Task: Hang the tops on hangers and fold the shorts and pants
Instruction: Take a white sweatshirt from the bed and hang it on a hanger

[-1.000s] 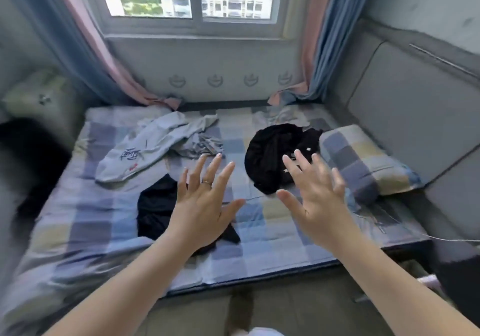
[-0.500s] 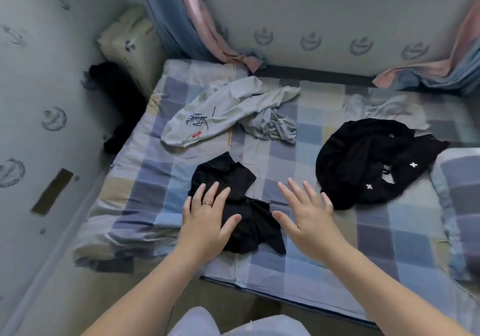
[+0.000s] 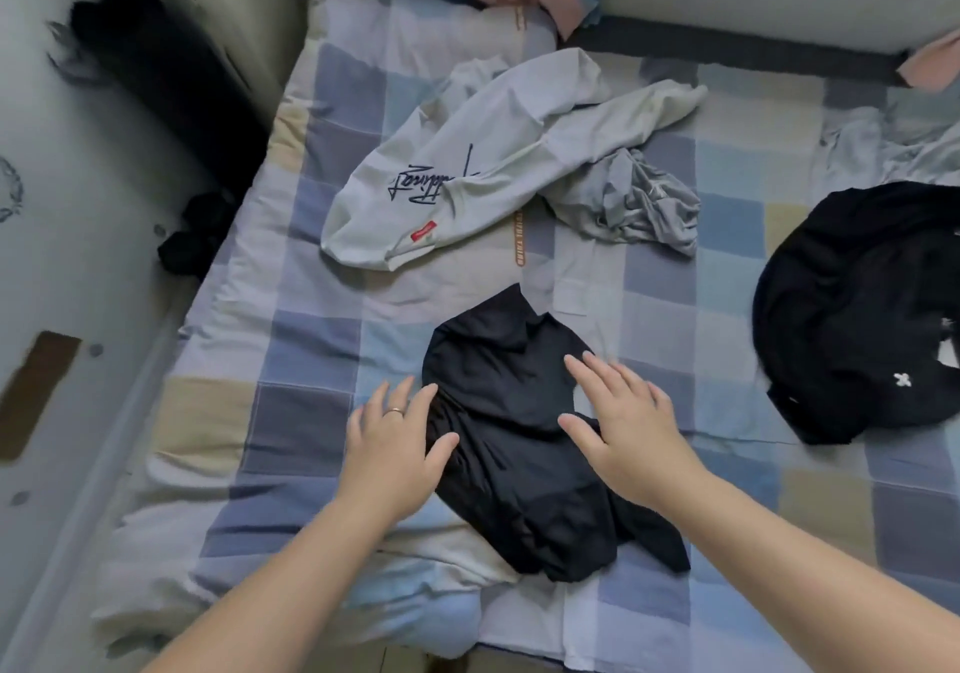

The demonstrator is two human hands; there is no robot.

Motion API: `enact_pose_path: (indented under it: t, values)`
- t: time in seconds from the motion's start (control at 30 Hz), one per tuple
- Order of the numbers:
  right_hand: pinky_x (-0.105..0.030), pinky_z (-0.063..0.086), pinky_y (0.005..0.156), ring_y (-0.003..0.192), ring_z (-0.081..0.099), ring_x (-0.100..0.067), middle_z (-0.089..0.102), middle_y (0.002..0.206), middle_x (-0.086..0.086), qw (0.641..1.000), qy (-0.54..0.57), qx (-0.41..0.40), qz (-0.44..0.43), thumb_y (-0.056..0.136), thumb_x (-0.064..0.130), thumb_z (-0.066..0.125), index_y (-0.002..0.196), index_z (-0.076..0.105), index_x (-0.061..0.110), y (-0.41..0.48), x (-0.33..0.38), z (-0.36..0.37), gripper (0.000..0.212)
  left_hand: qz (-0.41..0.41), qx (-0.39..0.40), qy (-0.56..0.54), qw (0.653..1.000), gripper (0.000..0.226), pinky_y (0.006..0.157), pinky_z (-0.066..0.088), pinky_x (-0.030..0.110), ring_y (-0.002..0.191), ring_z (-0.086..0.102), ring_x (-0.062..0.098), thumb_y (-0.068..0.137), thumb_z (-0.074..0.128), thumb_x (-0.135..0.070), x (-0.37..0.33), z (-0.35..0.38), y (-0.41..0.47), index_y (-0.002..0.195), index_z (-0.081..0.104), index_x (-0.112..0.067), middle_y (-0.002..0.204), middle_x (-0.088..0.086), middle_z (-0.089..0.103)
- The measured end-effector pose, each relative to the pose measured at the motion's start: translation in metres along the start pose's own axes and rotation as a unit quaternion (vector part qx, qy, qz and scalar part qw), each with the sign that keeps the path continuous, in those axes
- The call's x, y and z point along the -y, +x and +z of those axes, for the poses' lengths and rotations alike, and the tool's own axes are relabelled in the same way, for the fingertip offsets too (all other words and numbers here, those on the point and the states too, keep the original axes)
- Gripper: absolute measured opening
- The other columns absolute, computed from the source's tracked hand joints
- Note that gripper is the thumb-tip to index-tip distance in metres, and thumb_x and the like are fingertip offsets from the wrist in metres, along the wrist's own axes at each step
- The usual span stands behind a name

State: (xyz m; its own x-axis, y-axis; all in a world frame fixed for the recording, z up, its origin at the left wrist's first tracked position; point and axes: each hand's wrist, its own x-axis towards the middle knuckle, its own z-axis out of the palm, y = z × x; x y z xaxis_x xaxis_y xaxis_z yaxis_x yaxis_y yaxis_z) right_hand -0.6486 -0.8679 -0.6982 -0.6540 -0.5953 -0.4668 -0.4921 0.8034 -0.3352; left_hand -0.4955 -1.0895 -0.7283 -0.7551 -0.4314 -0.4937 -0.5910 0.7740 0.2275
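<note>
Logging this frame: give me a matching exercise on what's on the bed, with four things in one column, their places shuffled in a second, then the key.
Things
1. pale garment with script lettering
2. black garment with a white cross mark
3. dark garment
4. ring

Places
A. on a finger of the left hand
B. near side of the bed, with the right hand over it
C. at the right edge of the view
D. far middle of the checked sheet

Pairs: 1-D, 2-C, 3-B, 4-A
</note>
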Motion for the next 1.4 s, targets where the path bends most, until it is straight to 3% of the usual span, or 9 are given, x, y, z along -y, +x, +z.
enact_pose_path:
  t: [0.23,0.43,0.63,0.77,0.87,1.03,1.1,1.27,1.4]
  values:
    - [-0.045,0.022,0.118,0.152,0.015,-0.016,0.019,0.164,0.013,0.998,0.012,-0.004,-0.057,0.101,0.048,0.047,0.159,0.011,0.037,0.208,0.061,0.098,0.069,-0.057,-0.037,-0.016,0.998,0.075,0.118,0.02,0.05,0.152,0.007,0.029,0.095,0.056,-0.05,0.133,0.064,0.196,0.156,0.018,-0.029,0.168,0.004,0.007]
    - [-0.054,0.02,0.118,0.153,0.008,-0.028,0.007,0.168,0.004,0.998,-0.032,-0.027,-0.043,0.093,0.049,0.061,0.157,0.004,0.044,0.378,0.1,0.142,0.085,-0.038,-0.192,0.01,0.981,0.089,0.116,0.023,0.053,0.149,0.01,0.036,0.088,0.069,-0.029,0.176,0.06,0.328,0.157,0.013,-0.033,0.167,0.004,-0.01]
    - [-0.072,0.01,0.111,0.153,-0.012,-0.035,-0.011,0.167,0.005,0.988,-0.14,-0.06,-0.032,0.084,0.028,0.068,0.15,0.007,0.055,0.45,0.117,0.163,0.093,-0.034,-0.094,0.031,0.995,0.07,0.115,0.019,0.057,0.149,0.01,0.034,0.092,0.056,-0.025,0.177,0.063,0.4,0.147,0.025,-0.056,0.167,-0.015,0.005]
    - [-0.069,0.005,0.114,0.152,-0.001,-0.035,0.013,0.164,-0.003,0.973,-0.201,-0.107,-0.044,0.092,0.022,0.053,0.142,0.041,0.045,0.468,0.134,0.163,0.056,-0.052,-0.107,0.0,0.993,0.045,0.109,0.018,0.048,0.145,0.017,0.025,0.097,0.045,-0.027,0.172,0.071,0.407,0.131,0.049,-0.057,0.158,-0.02,0.029]
    - [-0.06,0.021,0.112,0.14,0.028,-0.029,0.045,0.142,-0.002,0.965,-0.219,-0.132,-0.061,0.095,0.015,0.045,0.133,0.055,0.03,0.462,0.139,0.161,0.042,-0.028,-0.115,0.017,0.993,0.04,0.111,0.018,0.051,0.143,0.018,0.024,0.095,0.046,-0.018,0.169,0.06,0.402,0.121,0.06,-0.046,0.149,-0.018,0.041]
    - [-0.06,0.018,0.115,0.151,0.012,-0.031,0.015,0.163,-0.008,0.965,-0.199,-0.164,-0.04,0.087,0.003,0.05,0.152,0.021,0.03,0.437,0.134,0.156,0.076,0.111,-0.092,0.083,0.986,0.031,0.118,0.006,0.053,0.152,0.011,0.017,0.096,0.046,-0.017,0.165,0.066,0.357,0.118,0.061,-0.032,0.142,-0.01,0.054]
    - [-0.062,0.009,0.118,0.153,0.001,-0.032,0.006,0.166,-0.006,0.964,-0.232,-0.118,-0.057,0.09,0.007,0.049,0.15,0.029,0.036,0.421,0.123,0.155,0.069,0.122,-0.059,0.035,0.99,0.029,0.118,0.009,0.049,0.151,0.015,0.012,0.098,0.043,-0.019,0.164,0.071,0.331,0.117,0.061,-0.032,0.144,-0.007,0.054]
    - [-0.062,0.005,0.118,0.154,0.005,-0.029,0.014,0.167,-0.004,0.945,-0.292,-0.099,-0.111,0.092,0.014,0.055,0.141,0.047,0.031,0.377,0.088,0.146,0.052,0.137,-0.012,-0.005,0.991,0.029,0.113,0.012,0.044,0.145,0.026,0.011,0.099,0.041,-0.018,0.148,0.072,0.272,0.113,0.061,-0.032,0.129,-0.006,0.061]
    - [-0.057,0.01,0.116,0.148,0.024,-0.028,0.043,0.153,-0.002,0.949,-0.274,-0.116,-0.104,0.088,0.014,0.061,0.13,0.058,0.024,0.33,0.07,0.138,0.044,0.138,0.022,0.001,0.99,0.02,0.117,0.011,0.049,0.133,0.039,0.015,0.099,0.041,-0.018,0.127,0.067,0.226,0.094,0.052,-0.034,0.111,-0.003,0.058]
